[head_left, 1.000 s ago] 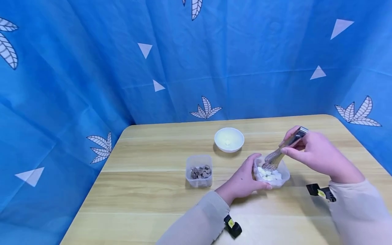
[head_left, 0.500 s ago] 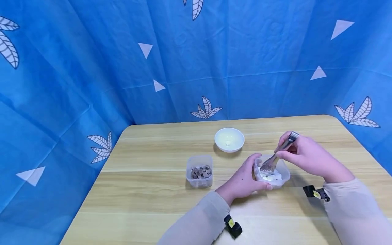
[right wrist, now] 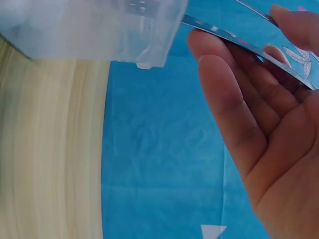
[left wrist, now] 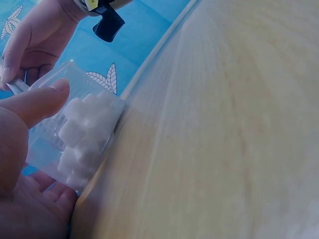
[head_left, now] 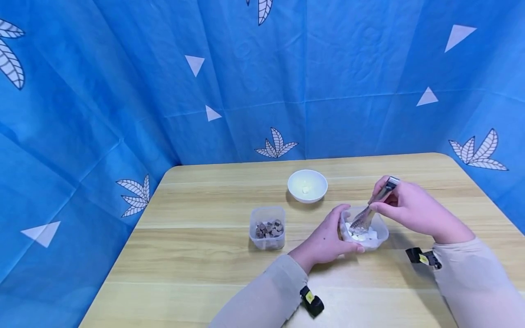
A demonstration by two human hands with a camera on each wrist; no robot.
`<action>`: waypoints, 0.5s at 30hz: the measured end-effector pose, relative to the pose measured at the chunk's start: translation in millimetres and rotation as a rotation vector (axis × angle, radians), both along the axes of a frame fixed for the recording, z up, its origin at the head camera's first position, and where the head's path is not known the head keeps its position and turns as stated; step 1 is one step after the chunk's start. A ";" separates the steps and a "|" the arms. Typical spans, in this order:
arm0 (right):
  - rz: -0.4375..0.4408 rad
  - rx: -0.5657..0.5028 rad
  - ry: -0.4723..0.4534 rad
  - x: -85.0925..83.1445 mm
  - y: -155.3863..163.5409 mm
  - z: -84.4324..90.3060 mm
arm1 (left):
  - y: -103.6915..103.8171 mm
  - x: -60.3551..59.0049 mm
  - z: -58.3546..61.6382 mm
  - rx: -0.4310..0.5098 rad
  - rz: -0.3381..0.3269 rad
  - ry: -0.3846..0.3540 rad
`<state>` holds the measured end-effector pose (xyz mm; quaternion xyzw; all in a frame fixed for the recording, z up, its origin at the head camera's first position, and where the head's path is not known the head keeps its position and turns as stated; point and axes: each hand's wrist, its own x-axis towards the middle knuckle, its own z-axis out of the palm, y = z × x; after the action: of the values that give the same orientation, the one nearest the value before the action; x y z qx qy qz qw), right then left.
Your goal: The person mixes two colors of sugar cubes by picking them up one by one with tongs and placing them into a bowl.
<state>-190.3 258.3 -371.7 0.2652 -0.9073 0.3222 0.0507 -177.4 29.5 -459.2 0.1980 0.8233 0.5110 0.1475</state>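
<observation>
My left hand (head_left: 326, 239) grips a clear plastic container (head_left: 378, 246) from its left side, thumb at the near side and fingers round the far side. White lumps (left wrist: 88, 127) fill the lower part of this container. Between thumb and fingers, my right hand (head_left: 414, 207) holds metal tongs (head_left: 381, 195), tilted, with their perforated ends down among the white lumps. In the right wrist view one tong arm (right wrist: 234, 39) lies along the fingers and the thumb is on the other arm. Whether the tong ends pinch a lump cannot be made out.
A white bowl (head_left: 307, 199) with a small pale piece inside stands behind, left of the held container. A second clear container (head_left: 267, 245) with brown-grey chunks (head_left: 269, 229) is on the wooden table (head_left: 184, 255) left of my left hand. A blue curtain (head_left: 348, 68) hangs behind.
My right hand has moved a little left and down, taking the tong ends deeper among the white lumps; in the last half second it barely moves. My left hand keeps its grip.
</observation>
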 end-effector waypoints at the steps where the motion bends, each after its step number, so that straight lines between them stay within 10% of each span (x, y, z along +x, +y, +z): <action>1: 0.008 0.002 -0.006 0.0 -0.7 -0.6 | -0.2 -0.2 -0.6 0.001 0.000 0.001; 15: 0.011 -0.048 -0.010 4.5 3.3 2.3 | -1.2 -0.8 -3.2 -0.004 -0.008 0.022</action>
<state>-185.7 261.6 -369.4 0.2673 -0.8980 0.3457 0.0506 -178.2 28.3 -462.5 0.2066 0.8250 0.5068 0.1409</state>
